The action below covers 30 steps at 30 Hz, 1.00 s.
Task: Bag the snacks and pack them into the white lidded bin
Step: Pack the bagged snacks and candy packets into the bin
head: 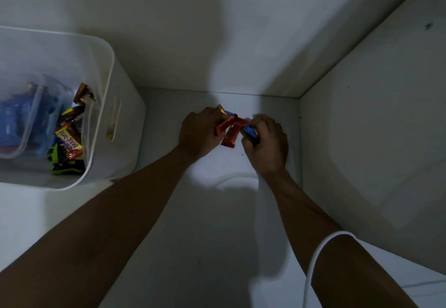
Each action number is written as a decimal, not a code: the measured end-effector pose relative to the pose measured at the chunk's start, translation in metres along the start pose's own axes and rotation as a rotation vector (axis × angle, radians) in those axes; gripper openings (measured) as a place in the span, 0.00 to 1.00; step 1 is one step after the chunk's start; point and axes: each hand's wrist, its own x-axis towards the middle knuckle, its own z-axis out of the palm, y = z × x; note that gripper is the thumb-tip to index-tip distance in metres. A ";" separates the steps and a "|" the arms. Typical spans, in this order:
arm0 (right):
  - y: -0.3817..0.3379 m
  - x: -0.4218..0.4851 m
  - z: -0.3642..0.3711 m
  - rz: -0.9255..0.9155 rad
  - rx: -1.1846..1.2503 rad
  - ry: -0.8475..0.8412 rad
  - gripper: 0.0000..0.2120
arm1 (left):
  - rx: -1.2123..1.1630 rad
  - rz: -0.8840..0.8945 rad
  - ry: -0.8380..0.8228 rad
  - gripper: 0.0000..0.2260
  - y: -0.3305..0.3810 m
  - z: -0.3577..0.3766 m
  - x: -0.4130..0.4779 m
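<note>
White shelving [217, 211] is seen, the white bin [125, 119] set open nearby for packing. Red bars [229, 132] are clasped by the left hand [196, 135], blue bars [249, 130] by the right hand [269, 142], seemingly gathered for bagging.

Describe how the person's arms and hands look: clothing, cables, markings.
The left hand and right hand are bare: no gloves, rings or watch show. Both forearms are bare too, with no sleeves in view. A thin white cable curves across the right forearm near the lower edge. No markings are visible in the dim light.
</note>
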 end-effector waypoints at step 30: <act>-0.055 -0.024 -0.006 -0.251 -0.081 -0.296 0.20 | -0.145 -0.617 -0.073 0.03 0.019 -0.037 -0.063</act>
